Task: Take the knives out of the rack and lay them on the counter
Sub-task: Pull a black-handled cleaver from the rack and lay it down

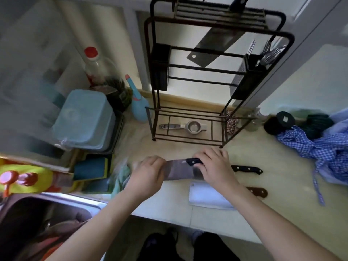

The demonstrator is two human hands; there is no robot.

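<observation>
Head view: both hands [148, 172] [214, 164] grip a cleaver [178, 171]; no legible writing.

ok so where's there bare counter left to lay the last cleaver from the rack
Open counter lies right of the rack, bordered by the blue checked cloth and the black-handled knife. The front right corner past the brown-handled knife is bare too. Left is crowded: both hands on a cleaver, tubs, sink.

R hand [214, 166] hides cleaver [178, 171] handle; rack [212, 16] knife handle cropped.
</observation>
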